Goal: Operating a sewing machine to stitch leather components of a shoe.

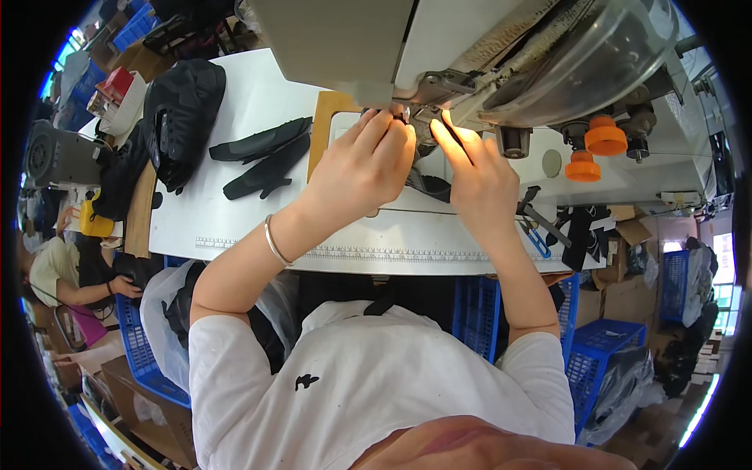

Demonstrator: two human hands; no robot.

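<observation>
Both hands work close under the head of a sewing machine [337,47], where a lamp lights the fingertips. My left hand [368,164] has its fingers bent and pressed together at the needle area, on the edge of a dark fabric piece [431,186]; its fingertips are partly hidden. On the other side of that spot, my right hand [484,176] reaches forward with index and middle fingers stretched out and apart, the fingertips beside the presser foot. The dark piece shows between the hands, its far part covered. Two flat black pieces [262,142] lie left of my left hand.
A bulky black item [182,117] rests on the white table [184,223] at the left. Blue-handled snips [537,241] and black strips [578,235] lie at the right. A printed ruler runs along the near edge. Blue crates [599,352] stand below; another person [78,290] sits left.
</observation>
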